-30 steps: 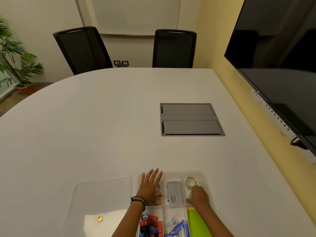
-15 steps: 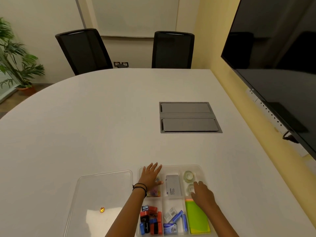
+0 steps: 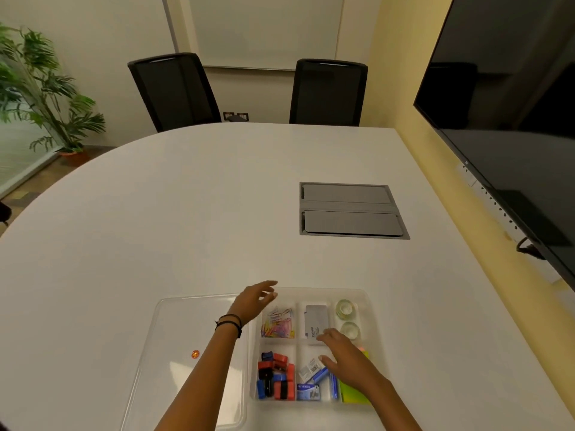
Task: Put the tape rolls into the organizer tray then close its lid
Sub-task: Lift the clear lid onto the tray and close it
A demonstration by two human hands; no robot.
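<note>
Tape rolls (image 3: 347,317) lie stowed beyond the right hand (image 3: 350,362), fingers loosely spread, empty; left hand (image 3: 252,301), likewise spread, hovers nearest the lid (image 3: 186,343).

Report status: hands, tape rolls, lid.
Left hand open, empty, at tray's far-left corner. Right hand open, empty, over tray. Two tape rolls in far-right compartment. Lid off, flat left of tray, unobstructed.

The table (image 3: 186,213) is plain white, with a grey panel (image 3: 350,209) set into it far right. The clear organizer tray (image 3: 368,312) holds two see-through tape rolls (image 3: 345,307), multicoloured paper clips (image 3: 278,323), a grey box (image 3: 315,320), red, blue and black clips (image 3: 277,379) and bright green-yellow notes (image 3: 353,395). A small orange sticker (image 3: 195,354) marks the clear lid (image 3: 186,337) at left, and black bands (image 3: 230,321) circle the left wrist.
</note>
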